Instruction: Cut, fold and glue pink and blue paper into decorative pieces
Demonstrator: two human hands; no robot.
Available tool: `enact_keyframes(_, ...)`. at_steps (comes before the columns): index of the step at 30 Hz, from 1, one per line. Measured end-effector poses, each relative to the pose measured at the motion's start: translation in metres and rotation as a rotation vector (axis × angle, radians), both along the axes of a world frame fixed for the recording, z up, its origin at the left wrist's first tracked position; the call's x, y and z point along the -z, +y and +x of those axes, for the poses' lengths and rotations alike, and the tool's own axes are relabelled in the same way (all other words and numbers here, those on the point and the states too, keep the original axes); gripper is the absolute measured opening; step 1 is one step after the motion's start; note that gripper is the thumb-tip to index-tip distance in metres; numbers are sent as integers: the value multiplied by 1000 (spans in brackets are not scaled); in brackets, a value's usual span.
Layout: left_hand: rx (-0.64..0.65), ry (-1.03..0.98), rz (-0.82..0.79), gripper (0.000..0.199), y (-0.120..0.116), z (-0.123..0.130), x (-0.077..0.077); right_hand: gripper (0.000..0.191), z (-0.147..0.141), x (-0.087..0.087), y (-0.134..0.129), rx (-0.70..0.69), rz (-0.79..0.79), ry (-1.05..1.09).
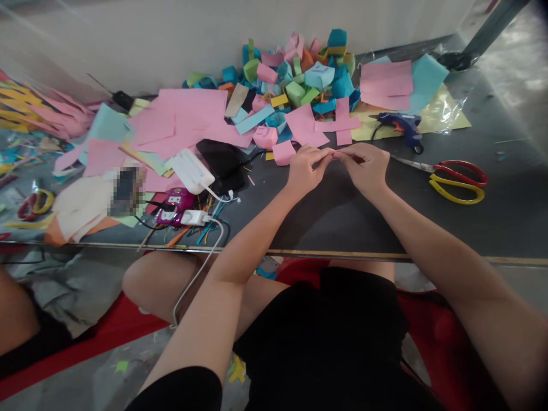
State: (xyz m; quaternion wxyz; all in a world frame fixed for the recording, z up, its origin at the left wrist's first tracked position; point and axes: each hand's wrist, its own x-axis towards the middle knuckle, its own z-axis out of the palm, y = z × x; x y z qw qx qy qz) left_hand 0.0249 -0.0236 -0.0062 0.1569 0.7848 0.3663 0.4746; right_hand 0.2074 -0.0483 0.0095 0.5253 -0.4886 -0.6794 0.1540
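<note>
Over the dark table, my left hand (306, 165) and my right hand (366, 165) meet with their fingertips pinched together. Whatever lies between the fingers is too small or too hidden to make out. Just left of my left hand is a small folded pink paper box (283, 153). Behind both hands lie a pink paper sheet (305, 123) and a cross-shaped pink paper cutout (342, 121). Scissors (458, 180) with one red and one yellow handle rest right of my right hand, and a blue glue gun (400, 125) lies beyond them.
A heap of folded coloured paper boxes (299, 80) stands against the wall. To the left are pink sheets (192, 114), a white power adapter (192, 170), a purple power strip (176, 205) and a white cable (220, 234) hanging over the table edge. Another person's knee (15, 314) shows at lower left.
</note>
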Motion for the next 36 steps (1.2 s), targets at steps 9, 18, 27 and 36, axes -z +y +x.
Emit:
enact_keyframes(9, 47, -153, -116, 43, 5, -4, 8, 8, 2, -6, -2, -94, -20, -24)
enact_keyframes(18, 56, -179, -206, 39, 3, 0, 12, 12, 6, -11, 1, -92, -47, -96)
enact_keyframes(27, 69, -198, -182, 34, 4, -5, 7, 17, -4, 0, 2, -94, -179, 110)
enact_keyframes(36, 43, -246, -226, 40, 2, -3, 7, 29, 0, -6, 1, -127, -192, 107)
